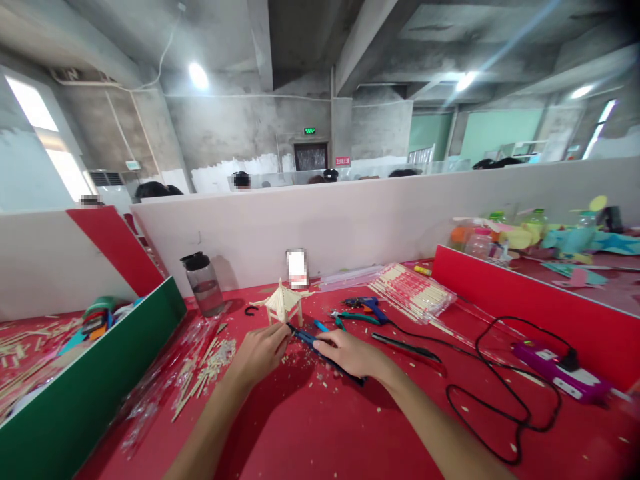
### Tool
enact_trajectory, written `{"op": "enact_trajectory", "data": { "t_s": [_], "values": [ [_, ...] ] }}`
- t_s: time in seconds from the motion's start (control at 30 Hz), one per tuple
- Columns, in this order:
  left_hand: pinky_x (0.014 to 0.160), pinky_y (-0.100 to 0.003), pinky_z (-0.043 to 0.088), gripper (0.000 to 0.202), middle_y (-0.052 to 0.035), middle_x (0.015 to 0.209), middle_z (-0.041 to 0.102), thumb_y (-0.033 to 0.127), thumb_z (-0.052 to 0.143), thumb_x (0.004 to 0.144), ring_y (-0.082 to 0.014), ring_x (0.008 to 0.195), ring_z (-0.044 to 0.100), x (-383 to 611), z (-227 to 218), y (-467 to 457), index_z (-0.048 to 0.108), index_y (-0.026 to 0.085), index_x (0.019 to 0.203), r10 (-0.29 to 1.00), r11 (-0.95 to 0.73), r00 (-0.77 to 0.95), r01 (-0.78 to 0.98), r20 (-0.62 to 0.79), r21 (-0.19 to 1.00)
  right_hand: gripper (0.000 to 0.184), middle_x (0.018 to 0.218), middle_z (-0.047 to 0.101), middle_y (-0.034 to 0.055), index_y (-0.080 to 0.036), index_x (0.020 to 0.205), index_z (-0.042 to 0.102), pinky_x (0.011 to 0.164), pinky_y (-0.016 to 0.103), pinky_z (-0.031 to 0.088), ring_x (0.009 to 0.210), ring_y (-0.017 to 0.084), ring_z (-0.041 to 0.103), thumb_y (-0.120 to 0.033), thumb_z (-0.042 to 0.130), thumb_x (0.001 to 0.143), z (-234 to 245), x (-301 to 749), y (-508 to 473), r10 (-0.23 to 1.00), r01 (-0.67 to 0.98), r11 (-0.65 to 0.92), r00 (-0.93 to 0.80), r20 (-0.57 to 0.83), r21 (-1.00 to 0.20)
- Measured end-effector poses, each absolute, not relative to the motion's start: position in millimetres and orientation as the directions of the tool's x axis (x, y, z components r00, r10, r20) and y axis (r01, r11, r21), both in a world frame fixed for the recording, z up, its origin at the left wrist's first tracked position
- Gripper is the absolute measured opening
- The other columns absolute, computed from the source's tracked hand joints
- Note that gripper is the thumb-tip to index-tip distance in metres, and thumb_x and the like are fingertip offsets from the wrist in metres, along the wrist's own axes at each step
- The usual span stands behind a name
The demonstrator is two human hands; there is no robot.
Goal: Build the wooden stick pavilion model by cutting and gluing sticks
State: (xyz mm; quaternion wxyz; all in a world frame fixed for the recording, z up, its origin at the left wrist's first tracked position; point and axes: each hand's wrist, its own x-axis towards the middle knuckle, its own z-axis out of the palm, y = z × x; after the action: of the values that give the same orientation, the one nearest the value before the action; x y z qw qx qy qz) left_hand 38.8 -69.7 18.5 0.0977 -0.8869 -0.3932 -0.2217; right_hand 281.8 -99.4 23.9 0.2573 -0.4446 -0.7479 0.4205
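Observation:
A small hut-like model of pale wooden sticks (283,300), with a peaked roof on thin legs, stands on the red table. My left hand (263,350) is closed at its front, fingertips pressed together by the legs; what they pinch is hidden. My right hand (345,352) is wrapped around a long dark blue tool (306,337). Its narrow black tip points at my left fingertips, and its exact kind is partly covered by my hand. A light blue piece (320,325) shows just behind the tool. Small wood chips lie around both hands.
Right of the model lie green-handled pliers (367,318), a blue glue gun (370,307), a black utility knife (406,347) and bagged sticks (413,292). A cable runs to a purple power strip (563,371). A bottle (203,283), cut sticks (205,367) and a green divider (100,380) are left.

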Motion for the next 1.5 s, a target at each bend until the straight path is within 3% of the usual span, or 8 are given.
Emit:
{"op": "enact_trajectory", "data": {
  "t_s": [0.2, 1.1, 1.5],
  "values": [
    [0.065, -0.022, 0.046, 0.019, -0.0039, 0.097, 0.073, 0.023, 0.045, 0.097, -0.0164, 0.080, 0.069, 39, 16, -69, 0.062, 0.023, 0.105, 0.662, -0.669, 0.586, 0.743, 0.467, 0.015, 0.031, 0.062, 0.053, -0.0026, -0.019, 0.079, 0.051, 0.047, 0.020, 0.037, 0.047, 0.011, 0.050, -0.043, 0.042, 0.096, 26, 280, -100, 0.884, 0.440, 0.236, -0.467, 0.003, -0.866],
    [0.062, -0.022, 0.048, 0.018, -0.0058, 0.089, 0.072, 0.023, 0.044, 0.097, -0.0162, 0.075, 0.069, 38, 9, -65, 0.062, 0.020, 0.096, 0.592, -0.684, 0.585, 0.728, 0.554, -0.039, 0.034, 0.064, 0.058, -0.0013, -0.019, 0.082, 0.053, 0.044, 0.019, 0.039, 0.047, 0.012, 0.055, -0.048, 0.042, 0.097, 24, 278, -100, 0.898, 0.436, 0.175, -0.439, -0.039, -0.883],
    [0.062, -0.025, 0.046, 0.017, -0.0071, 0.086, 0.071, 0.024, 0.044, 0.097, -0.0188, 0.074, 0.068, 39, 11, -66, 0.060, 0.019, 0.092, 0.642, -0.659, 0.596, 0.751, 0.482, -0.049, 0.034, 0.068, 0.062, 0.0020, -0.019, 0.081, 0.050, 0.055, 0.024, 0.046, 0.057, 0.016, 0.061, -0.043, 0.034, 0.100, 20, 275, -100, 0.901, 0.471, 0.146, -0.427, -0.080, -0.870]
  ]
}}
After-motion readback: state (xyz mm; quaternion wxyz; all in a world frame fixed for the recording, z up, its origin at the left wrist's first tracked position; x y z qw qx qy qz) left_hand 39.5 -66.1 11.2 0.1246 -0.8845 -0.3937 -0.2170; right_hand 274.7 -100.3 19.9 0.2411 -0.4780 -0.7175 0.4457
